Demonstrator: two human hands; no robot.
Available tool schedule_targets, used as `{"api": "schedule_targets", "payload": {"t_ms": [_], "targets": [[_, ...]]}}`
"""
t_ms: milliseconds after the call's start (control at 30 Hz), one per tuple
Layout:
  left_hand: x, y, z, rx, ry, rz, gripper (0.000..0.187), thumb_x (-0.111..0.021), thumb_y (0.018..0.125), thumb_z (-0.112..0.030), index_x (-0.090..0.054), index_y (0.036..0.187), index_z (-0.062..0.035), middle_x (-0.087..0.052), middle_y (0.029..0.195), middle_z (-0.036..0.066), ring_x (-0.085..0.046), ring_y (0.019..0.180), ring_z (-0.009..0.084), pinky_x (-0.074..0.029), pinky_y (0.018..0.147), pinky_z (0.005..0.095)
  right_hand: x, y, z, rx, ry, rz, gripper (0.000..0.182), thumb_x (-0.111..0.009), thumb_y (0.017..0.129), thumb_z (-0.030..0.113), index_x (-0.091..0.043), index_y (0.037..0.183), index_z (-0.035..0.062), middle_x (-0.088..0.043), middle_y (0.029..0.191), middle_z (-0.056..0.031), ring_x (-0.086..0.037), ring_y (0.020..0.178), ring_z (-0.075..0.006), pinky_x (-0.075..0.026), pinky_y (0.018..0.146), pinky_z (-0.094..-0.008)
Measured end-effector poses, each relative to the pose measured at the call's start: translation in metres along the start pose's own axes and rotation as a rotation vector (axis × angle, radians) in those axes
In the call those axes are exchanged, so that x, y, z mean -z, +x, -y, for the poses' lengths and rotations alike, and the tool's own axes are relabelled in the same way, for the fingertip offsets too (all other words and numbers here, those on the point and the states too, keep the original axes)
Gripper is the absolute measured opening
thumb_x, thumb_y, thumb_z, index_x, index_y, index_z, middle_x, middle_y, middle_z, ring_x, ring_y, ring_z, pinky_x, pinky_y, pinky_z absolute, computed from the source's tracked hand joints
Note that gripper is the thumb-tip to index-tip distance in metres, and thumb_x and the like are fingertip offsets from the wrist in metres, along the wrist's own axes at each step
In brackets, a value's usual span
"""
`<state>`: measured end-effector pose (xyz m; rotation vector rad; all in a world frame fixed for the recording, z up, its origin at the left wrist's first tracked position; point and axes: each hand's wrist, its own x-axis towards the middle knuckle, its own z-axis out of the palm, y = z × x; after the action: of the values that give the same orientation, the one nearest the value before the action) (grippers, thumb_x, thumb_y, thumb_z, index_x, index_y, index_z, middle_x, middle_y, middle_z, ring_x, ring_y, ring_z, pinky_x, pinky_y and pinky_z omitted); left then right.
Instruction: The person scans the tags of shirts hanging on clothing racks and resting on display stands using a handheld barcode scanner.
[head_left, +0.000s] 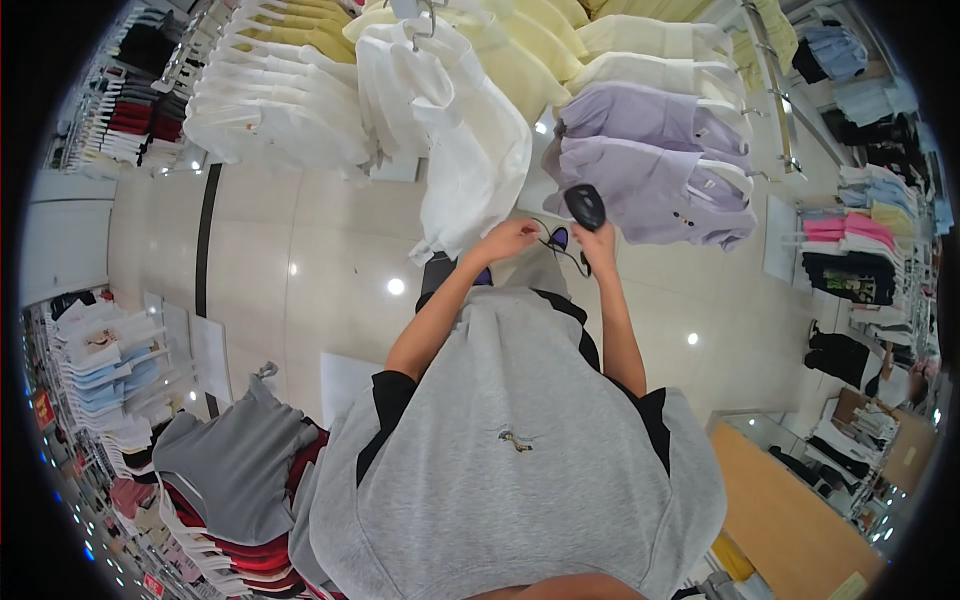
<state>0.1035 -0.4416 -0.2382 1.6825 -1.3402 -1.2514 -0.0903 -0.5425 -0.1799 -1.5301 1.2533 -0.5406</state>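
In the head camera's view, a person in a loose gray sweatshirt point(520, 400) stood over a shiny pale floor point(260, 270), both bare forearms stretched toward a row of hanging clothes. The right hand point(595, 248) had its fingers wrapped around the lower part of a black handheld device point(585, 206), whose rounded head stood up above the grip, in front of the lavender tops point(630, 180). A thin dark cord point(576, 262) looped in the gap between the two hands. The left hand point(512, 238) was near the lower edge of a white garment point(475, 150), its fingers bent inward; I couldn't tell whether they pinched the cord or touched the cloth. That garment hung from a metal hook point(428, 22), turned out in front of pale yellow tops point(520, 60), with more white tops point(275, 115) packed on hangers to its left. Below the hands I made out a dark shoe point(559, 239) with purple on it. Off to the person's left, near the sweatshirt, a gray garment point(235, 460) hung by some red ones point(255, 558), and a wooden surface point(790, 520) lay on the right.
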Motion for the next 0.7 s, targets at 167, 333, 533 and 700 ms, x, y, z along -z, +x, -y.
{"api": "schedule_targets", "payload": {"t_ms": [167,333,533,700], "targets": [[0.031,-0.016,-0.072,-0.039,-0.29,-0.094,0.034,-0.059,0.091,-0.026,-0.056,0.115,-0.0026,-0.063,0.105,0.009,-0.059,0.1,0.0187,-0.046,0.086,0.0309,0.027,-0.04,-0.02,-0.19,0.406,-0.051,0.023,-0.064,0.075,0.009,-0.063,0.096,0.0002,-0.059,0.075,-0.0032,-0.054,0.064,-0.0121,-0.044,0.063,-0.026],[0.026,-0.025,-0.107,-0.217,-0.247,-0.181,0.046,-0.063,0.089,-0.028,-0.048,0.125,-0.0023,-0.059,0.112,0.01,-0.058,0.1,0.0202,-0.046,0.087,0.0331,0.023,-0.058,0.01,-0.022,0.319,0.063,0.032,-0.06,0.076,0.007,-0.058,0.108,0.0006,-0.058,0.088,-0.0014,-0.054,0.084,-0.013,-0.042,0.08,-0.0278],[0.004,-0.047,-0.117,-0.139,-0.635,0.048,0.053,-0.063,0.089,-0.029,-0.041,0.128,-0.0003,-0.055,0.111,0.008,-0.055,0.102,0.0166,-0.046,0.084,0.0312,-0.007,-0.073,0.078,0.339,0.32,0.251,0.051,-0.057,0.074,0.005,-0.05,0.124,-0.0014,-0.054,0.116,-0.0113,-0.057,0.096,-0.021,-0.044,0.086,-0.0316],[0.003,-0.047,-0.096,-0.012,-0.791,-0.113,0.036,-0.063,0.087,-0.015,-0.047,0.116,-0.0007,-0.055,0.083,0.004,-0.058,0.067,0.0124,-0.048,0.062,0.0274,0.038,-0.06,0.077,0.56,-0.169,-0.206,0.037,-0.056,0.081,0.006,-0.057,0.118,0.0014,-0.06,0.107,-0.01,-0.058,0.094,-0.0164,-0.048,0.079,-0.0304]]}}
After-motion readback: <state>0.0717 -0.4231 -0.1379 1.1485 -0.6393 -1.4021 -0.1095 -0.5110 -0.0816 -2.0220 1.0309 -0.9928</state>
